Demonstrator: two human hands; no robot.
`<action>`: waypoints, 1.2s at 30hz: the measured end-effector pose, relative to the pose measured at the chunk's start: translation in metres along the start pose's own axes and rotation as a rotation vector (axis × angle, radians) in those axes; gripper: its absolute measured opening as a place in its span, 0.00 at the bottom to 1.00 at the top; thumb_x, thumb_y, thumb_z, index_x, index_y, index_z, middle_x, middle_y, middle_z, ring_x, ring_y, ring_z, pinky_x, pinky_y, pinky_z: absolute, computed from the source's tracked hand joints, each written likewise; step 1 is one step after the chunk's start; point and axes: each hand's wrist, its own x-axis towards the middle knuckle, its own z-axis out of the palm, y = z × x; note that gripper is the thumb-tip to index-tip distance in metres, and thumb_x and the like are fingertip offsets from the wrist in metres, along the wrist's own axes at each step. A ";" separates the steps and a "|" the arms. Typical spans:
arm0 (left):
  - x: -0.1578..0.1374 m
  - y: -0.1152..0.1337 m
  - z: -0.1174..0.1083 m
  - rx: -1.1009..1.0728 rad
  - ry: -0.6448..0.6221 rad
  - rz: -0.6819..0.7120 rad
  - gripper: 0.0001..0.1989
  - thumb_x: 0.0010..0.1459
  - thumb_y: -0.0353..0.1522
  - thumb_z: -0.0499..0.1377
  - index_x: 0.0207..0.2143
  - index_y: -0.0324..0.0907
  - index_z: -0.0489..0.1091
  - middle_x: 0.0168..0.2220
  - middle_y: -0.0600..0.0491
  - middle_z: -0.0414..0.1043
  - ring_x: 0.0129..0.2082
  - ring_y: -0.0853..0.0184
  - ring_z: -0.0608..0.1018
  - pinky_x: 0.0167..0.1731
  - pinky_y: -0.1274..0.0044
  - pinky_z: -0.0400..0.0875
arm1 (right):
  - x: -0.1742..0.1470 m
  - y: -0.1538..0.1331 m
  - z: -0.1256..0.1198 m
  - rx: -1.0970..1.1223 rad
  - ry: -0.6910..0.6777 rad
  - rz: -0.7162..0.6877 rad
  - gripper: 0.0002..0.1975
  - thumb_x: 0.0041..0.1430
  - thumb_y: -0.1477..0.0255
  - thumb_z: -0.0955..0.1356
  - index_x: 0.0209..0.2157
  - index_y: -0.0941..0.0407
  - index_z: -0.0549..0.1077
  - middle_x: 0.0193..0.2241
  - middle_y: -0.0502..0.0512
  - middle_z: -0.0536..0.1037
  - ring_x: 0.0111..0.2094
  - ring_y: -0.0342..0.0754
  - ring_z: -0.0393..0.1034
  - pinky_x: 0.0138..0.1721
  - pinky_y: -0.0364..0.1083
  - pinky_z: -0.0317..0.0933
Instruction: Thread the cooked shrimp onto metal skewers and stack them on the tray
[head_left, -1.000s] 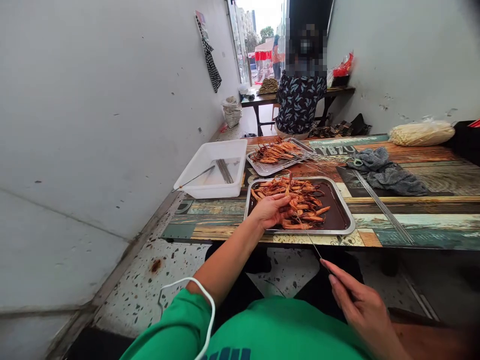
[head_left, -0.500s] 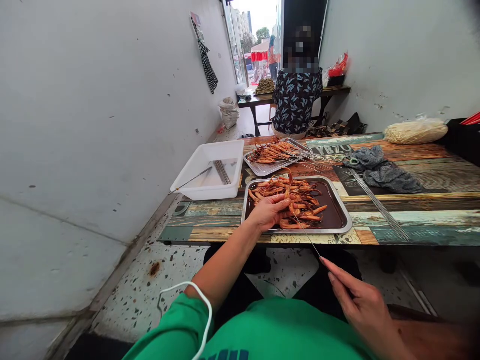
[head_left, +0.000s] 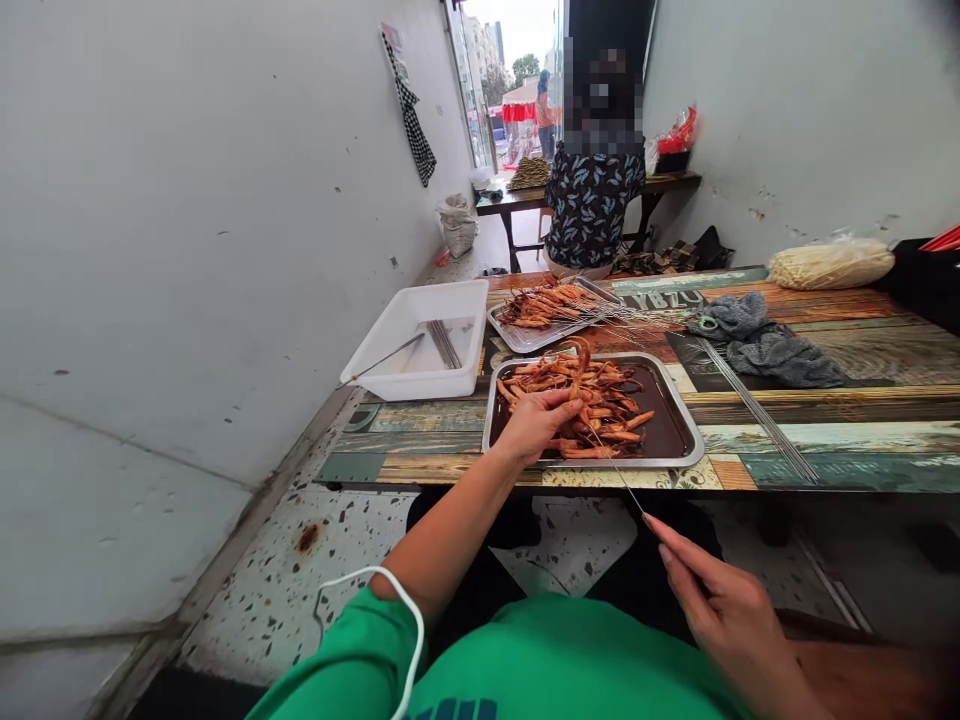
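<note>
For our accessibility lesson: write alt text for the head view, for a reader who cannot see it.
A person's left hand rests on reddish-brown food pieces in a metal tray, while the right hand holds a thin skewer pointing into it. Behind sit a second tray, a white tub and another seated person.

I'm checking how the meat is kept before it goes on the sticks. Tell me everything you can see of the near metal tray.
The near metal tray is a shallow rectangular pan of shiny, steel-looking metal with rounded corners and a rolled rim. It lies flat near the front edge of the patterned table, just in front of a second tray. Dark brown liquid covers its floor, and a pile of orange-brown meat pieces lies in it. The left hand rests on the pile, and a thin skewer held by the right hand crosses its near rim.
</note>
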 end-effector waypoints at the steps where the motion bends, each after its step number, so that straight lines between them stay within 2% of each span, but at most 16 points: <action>1: 0.000 0.000 0.000 0.008 0.000 0.009 0.17 0.43 0.37 0.67 0.35 0.35 0.74 0.29 0.51 0.75 0.27 0.73 0.75 0.31 0.80 0.68 | 0.000 0.001 0.001 0.000 -0.008 0.005 0.16 0.58 0.73 0.63 0.47 0.60 0.74 0.42 0.57 0.78 0.39 0.48 0.76 0.40 0.42 0.70; 7: -0.002 0.002 0.004 0.058 0.013 0.048 0.17 0.42 0.38 0.67 0.33 0.35 0.74 0.30 0.52 0.75 0.25 0.74 0.73 0.30 0.80 0.68 | -0.001 0.006 0.001 0.000 -0.033 0.031 0.17 0.59 0.72 0.62 0.48 0.59 0.74 0.43 0.57 0.77 0.40 0.48 0.75 0.41 0.43 0.70; 15: -0.005 0.005 0.006 0.185 0.016 0.121 0.16 0.43 0.37 0.66 0.34 0.37 0.76 0.30 0.52 0.77 0.28 0.70 0.76 0.36 0.76 0.70 | 0.001 0.003 -0.003 -0.008 -0.057 0.061 0.17 0.58 0.71 0.62 0.47 0.56 0.74 0.43 0.55 0.78 0.39 0.49 0.76 0.39 0.44 0.71; 20: -0.003 0.000 0.003 0.328 0.036 0.171 0.15 0.47 0.38 0.63 0.35 0.37 0.77 0.33 0.50 0.77 0.30 0.69 0.76 0.35 0.77 0.70 | 0.000 0.001 -0.003 -0.029 -0.071 0.062 0.18 0.59 0.71 0.61 0.48 0.58 0.74 0.40 0.57 0.79 0.35 0.49 0.77 0.35 0.42 0.71; 25: -0.002 -0.002 0.001 0.407 0.047 0.196 0.14 0.48 0.37 0.62 0.36 0.38 0.77 0.33 0.50 0.77 0.29 0.69 0.75 0.33 0.77 0.70 | 0.001 0.001 -0.002 -0.015 -0.057 0.063 0.18 0.59 0.71 0.61 0.49 0.58 0.73 0.42 0.57 0.78 0.37 0.49 0.76 0.35 0.41 0.71; 27: -0.003 -0.002 0.002 0.415 0.053 0.193 0.15 0.49 0.37 0.62 0.37 0.39 0.77 0.33 0.51 0.77 0.28 0.69 0.75 0.32 0.77 0.70 | 0.001 0.002 -0.001 -0.014 -0.051 0.077 0.18 0.59 0.71 0.61 0.48 0.58 0.74 0.39 0.57 0.80 0.35 0.48 0.77 0.32 0.40 0.70; 29: -0.004 -0.001 0.002 0.447 0.057 0.203 0.14 0.49 0.37 0.61 0.38 0.39 0.77 0.33 0.51 0.77 0.28 0.69 0.75 0.32 0.78 0.70 | 0.000 0.003 -0.001 -0.016 -0.076 0.111 0.18 0.59 0.70 0.61 0.49 0.57 0.73 0.30 0.54 0.82 0.27 0.46 0.77 0.25 0.39 0.69; 31: -0.005 0.001 0.002 0.507 0.058 0.239 0.13 0.50 0.37 0.60 0.37 0.39 0.77 0.33 0.52 0.77 0.30 0.68 0.75 0.34 0.78 0.69 | 0.000 0.005 -0.002 -0.019 -0.118 0.144 0.19 0.60 0.69 0.60 0.50 0.56 0.73 0.21 0.49 0.80 0.16 0.43 0.72 0.18 0.38 0.66; 32: -0.005 0.002 0.002 0.538 0.054 0.259 0.13 0.51 0.36 0.60 0.36 0.39 0.77 0.33 0.52 0.77 0.32 0.67 0.75 0.35 0.78 0.69 | 0.000 0.005 -0.002 -0.016 -0.136 0.151 0.19 0.60 0.68 0.60 0.50 0.56 0.72 0.20 0.47 0.80 0.14 0.42 0.69 0.17 0.38 0.65; 36: -0.006 0.005 0.002 0.624 0.043 0.288 0.13 0.52 0.37 0.59 0.36 0.40 0.77 0.33 0.52 0.78 0.33 0.67 0.75 0.35 0.78 0.67 | 0.001 0.007 -0.004 -0.004 -0.136 0.156 0.19 0.60 0.67 0.61 0.49 0.58 0.73 0.34 0.53 0.82 0.18 0.41 0.71 0.22 0.39 0.67</action>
